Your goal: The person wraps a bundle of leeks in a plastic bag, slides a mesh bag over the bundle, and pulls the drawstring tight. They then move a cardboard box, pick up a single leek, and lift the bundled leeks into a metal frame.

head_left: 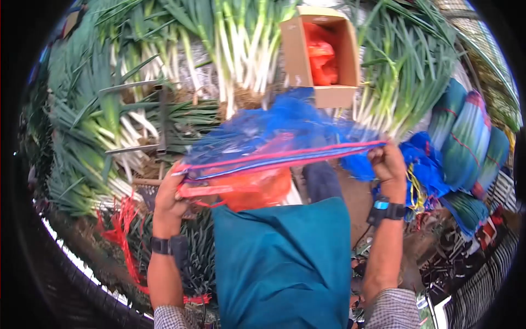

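Observation:
Stretched between both hands is the pink-edged mouth of a blue mesh bag (274, 122). My left hand (174, 192) is closed on the left end of that edge. At the other end my right hand (388, 163) grips the right corner of the edge, its fingers curled. The mesh spreads forward from the edge in a loose heap. Just below the edge lies a red-orange plastic bag (255, 189), close to my left hand, with something white partly showing at its right side.
Leeks (241, 49) lie in bunches ahead and at the left (129, 131). A cardboard box (298, 55) holds red plastic. Further right are more leeks (392, 82), filled mesh bags (466, 140) and blue netting (430, 164). Red strings (127, 241) hang at the left. A metal frame (163, 120) stands left.

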Tool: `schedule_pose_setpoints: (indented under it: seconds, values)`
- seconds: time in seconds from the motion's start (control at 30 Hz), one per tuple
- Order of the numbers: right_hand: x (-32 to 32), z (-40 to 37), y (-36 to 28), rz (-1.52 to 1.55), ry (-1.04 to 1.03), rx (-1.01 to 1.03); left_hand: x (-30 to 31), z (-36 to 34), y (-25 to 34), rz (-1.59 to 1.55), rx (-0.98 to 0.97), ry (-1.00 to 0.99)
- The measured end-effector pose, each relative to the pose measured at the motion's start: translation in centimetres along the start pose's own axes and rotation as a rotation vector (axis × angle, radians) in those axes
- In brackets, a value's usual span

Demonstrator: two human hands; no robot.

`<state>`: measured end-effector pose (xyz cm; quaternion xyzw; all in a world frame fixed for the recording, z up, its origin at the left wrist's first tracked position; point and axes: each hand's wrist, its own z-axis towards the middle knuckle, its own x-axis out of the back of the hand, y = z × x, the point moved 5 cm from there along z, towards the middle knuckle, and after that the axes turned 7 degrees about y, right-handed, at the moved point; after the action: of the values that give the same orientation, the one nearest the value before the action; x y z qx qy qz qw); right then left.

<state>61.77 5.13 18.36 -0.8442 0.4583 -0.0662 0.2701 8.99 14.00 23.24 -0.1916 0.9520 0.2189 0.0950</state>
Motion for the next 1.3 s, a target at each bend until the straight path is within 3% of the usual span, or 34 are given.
schedule_pose_setpoints:
  seconds: [0.1,0.13,0.2,0.23,0.27,0.33,0.37,0.4,0.43,0.47,0.5,0.57,0.67,0.77,0.87,0.9,1.03,1.13,1.17,1.2,1.3]
  values:
    - [-7.5,1.9,-2.2,0.015,-0.203,0.088,2.9,2.0,4.5,-0.074,-0.105,0.093]
    - [-11.0,2.0,-3.0,0.059,-0.384,0.13,-0.1,0.6,7.7,-0.026,-0.248,0.242]
    - [-16.2,2.4,-4.4,0.168,-0.619,0.184,1.6,-0.4,13.8,0.145,-0.602,0.0]
    - [-18.6,0.9,-4.9,0.117,-0.672,0.29,-1.2,-2.7,16.0,0.048,-0.749,-0.128]
    - [-21.5,-0.5,-4.9,0.07,-0.73,0.397,-1.9,-4.4,16.9,0.15,-0.919,0.046]
    - [-24.2,-0.7,-2.8,-0.375,-0.548,0.651,0.0,-4.3,16.3,0.328,-1.036,0.185]
    - [-24.8,0.6,-0.4,-0.641,-0.473,0.717,0.2,-3.1,14.7,0.689,-1.116,0.31]
    - [-24.7,2.4,3.1,-0.795,-0.469,0.645,1.0,-1.0,12.1,1.052,-1.172,0.431]
    - [-25.1,2.7,7.1,-0.905,-0.459,0.419,5.4,2.8,7.8,1.145,-0.915,0.554]
    - [-24.3,5.4,11.7,-1.076,-0.535,0.565,7.5,5.6,3.8,1.099,-0.705,0.585]
    - [-23.6,6.2,15.3,-1.199,-0.603,0.431,9.5,8.2,-0.3,1.058,-0.496,0.62]
    - [-19.5,11.2,22.6,-1.469,-0.657,0.506,16.1,12.8,-8.8,1.071,-0.284,0.586]
    - [-11.9,15.3,28.4,-1.43,-0.476,0.09,23.3,14.1,-19.8,0.782,0.206,0.559]
    - [-7.8,14.2,29.5,-1.266,-0.524,-0.067,23.0,12.4,-23.1,0.665,0.257,0.447]
    - [-6.1,10.4,28.3,-1.102,-0.451,-0.116,19.3,9.2,-20.3,0.892,0.275,0.471]
    - [-7.0,8.6,26.3,-1.103,-0.541,0.088,18.9,8.2,-19.8,0.861,0.229,0.425]
    - [-6.0,5.3,24.7,-0.97,-0.412,0.098,19.3,5.4,-19.3,0.657,0.123,0.39]
    - [-5.9,3.9,24.8,-0.866,-0.387,0.123,17.7,3.1,-19.2,0.89,-0.046,0.368]
    - [-6.2,3.6,25.4,-0.987,-0.375,-0.005,17.5,2.7,-19.6,0.894,-0.198,0.346]
    - [-6.6,3.4,25.3,-1.119,-0.347,-0.133,17.2,1.4,-19.5,0.957,-0.162,0.345]
    - [-5.9,3.5,24.6,-1.345,-0.547,0.108,15.8,0.5,-19.0,1.087,-0.02,0.385]
